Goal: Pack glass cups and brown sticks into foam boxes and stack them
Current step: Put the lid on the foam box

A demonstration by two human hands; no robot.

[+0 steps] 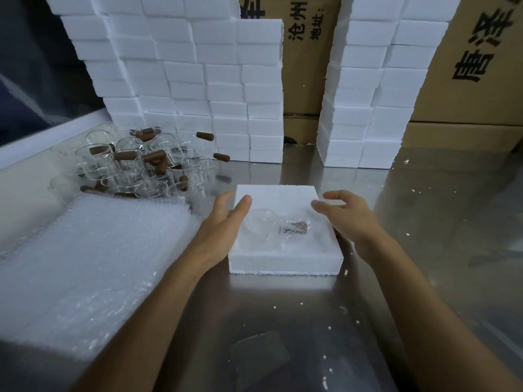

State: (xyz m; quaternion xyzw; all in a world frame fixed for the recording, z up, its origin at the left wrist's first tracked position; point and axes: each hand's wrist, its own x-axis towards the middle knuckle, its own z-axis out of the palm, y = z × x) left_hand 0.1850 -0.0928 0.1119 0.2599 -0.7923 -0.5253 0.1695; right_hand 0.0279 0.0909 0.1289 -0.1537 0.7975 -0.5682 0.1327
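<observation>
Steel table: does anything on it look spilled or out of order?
Yes. White foam crumbs lie scattered over the steel table, mostly to the right. The glass cups and brown sticks sit in a jumbled pile, not in rows.

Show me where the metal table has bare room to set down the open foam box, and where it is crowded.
Free: bare metal table right of the foam box, and the near strip between both forearms. Crowded: left, the bubble wrap and glass cups; rear, the foam stacks.

Foam stacks [198, 80] behind; bare steel [424, 222] rightward
</observation>
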